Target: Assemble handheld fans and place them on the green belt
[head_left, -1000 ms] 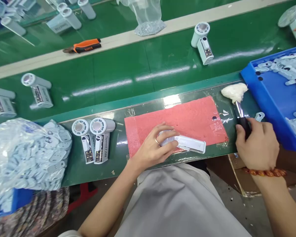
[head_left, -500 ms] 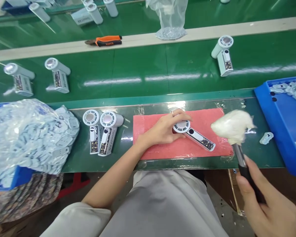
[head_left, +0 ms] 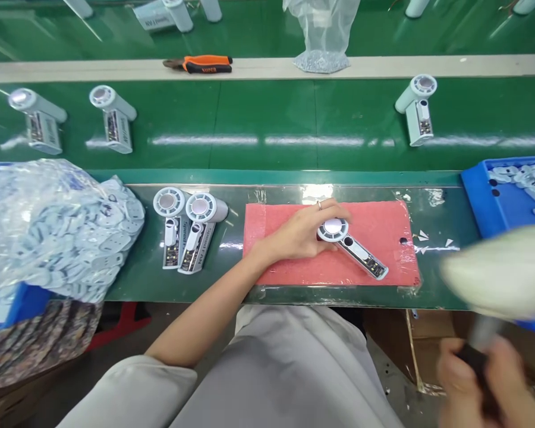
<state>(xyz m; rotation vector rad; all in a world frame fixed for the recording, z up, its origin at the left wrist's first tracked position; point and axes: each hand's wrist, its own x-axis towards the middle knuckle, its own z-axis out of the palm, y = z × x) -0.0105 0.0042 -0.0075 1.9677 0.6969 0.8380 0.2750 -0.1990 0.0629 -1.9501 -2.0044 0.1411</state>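
My left hand [head_left: 301, 233] is closed around the round head of a handheld fan [head_left: 363, 257], which lies slanted on a pink mat [head_left: 267, 276]. The fan's handle points down to the right, with its circuit board showing. In my right hand [head_left: 485, 380] is the black grip of a mallet [head_left: 503, 273], its pale head wrapped in some covering. The mallet is raised to the right of the mat and smeared by motion. Left of the mat lie two more handheld fans, one [head_left: 172, 229] beside the other [head_left: 200, 232], their boards showing too.
A plastic bag of pale blue parts [head_left: 84, 238] sits at the left in a blue bin. A blue tray [head_left: 481, 202] of small parts stands at right. Farther back are more fans [head_left: 421, 110], orange-handled pliers [head_left: 205, 63] and a clear bag [head_left: 323, 41] of small pieces.
The mallet and my right hand have swung right and lower in the view, away from the mat. My left hand still holds the fan in place. The view has shifted slightly.
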